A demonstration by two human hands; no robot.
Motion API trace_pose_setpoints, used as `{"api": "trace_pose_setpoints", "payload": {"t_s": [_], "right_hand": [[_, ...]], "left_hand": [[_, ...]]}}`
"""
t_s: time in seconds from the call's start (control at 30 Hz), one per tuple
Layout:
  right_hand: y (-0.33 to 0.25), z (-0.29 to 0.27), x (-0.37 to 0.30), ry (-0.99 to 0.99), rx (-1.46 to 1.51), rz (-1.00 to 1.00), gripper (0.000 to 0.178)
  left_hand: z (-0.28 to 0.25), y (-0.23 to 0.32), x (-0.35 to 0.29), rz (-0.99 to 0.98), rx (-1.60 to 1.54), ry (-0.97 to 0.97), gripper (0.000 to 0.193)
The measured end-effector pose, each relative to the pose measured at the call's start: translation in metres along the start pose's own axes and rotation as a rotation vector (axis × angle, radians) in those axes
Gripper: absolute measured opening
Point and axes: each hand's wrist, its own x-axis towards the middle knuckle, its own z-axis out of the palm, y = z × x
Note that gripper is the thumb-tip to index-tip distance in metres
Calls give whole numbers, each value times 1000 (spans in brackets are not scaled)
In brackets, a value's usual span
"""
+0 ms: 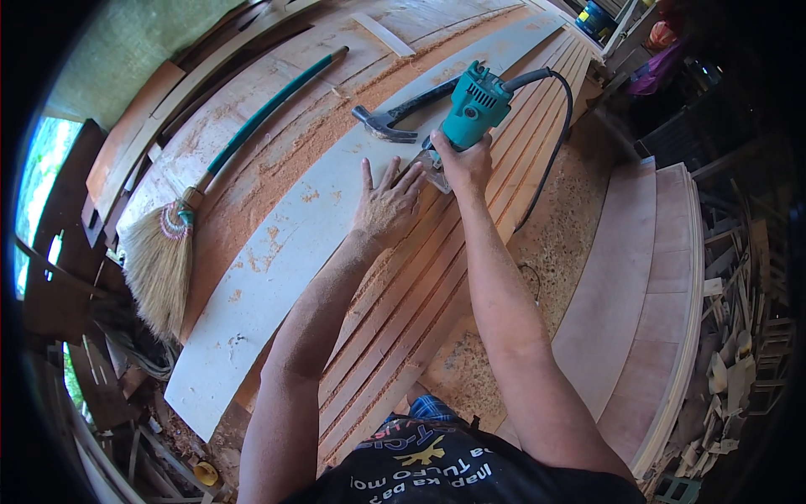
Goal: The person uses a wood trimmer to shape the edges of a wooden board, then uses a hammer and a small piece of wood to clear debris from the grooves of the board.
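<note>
Grasping teal power tool (pixel 477 105) w/ R hand (pixel 464 164); loc. at R edge of white panel (pixel 252 311), by wood strips (pixel 403 307). Resting L hand (pixel 389 204) on panel, unclenched, spread-fingered, just beside tool base (pixel 436 171). Noted on same panel: claw hammer (pixel 389 126). Obs. farther L: straw broom (pixel 161 265).

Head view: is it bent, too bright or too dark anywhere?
In the head view, fisheye distortion curves edges near the black rim; same head view: the daylight gap at far left is washed out, the wood scraps at right dim, the teal trim router fairly sharp.
</note>
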Motion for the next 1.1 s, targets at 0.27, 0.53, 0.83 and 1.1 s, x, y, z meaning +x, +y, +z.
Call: {"api": "trace_pose_setpoints", "payload": {"t_s": [0.27,0.53,0.83,1.1], "right_hand": [[8,1,12,8,-15,13,76],[11,-2,23,7,7,1,75],[23,0,43,22,13,-38,78],[25,1,56,14,-7,-5,80]], "left_hand": [[1,5,11,-4,-23,-4,51],[7,6,24,5,-34,19,50],[13,8,42,30,-19,44,49],[20,7,55,35,-4,58,48]]}}
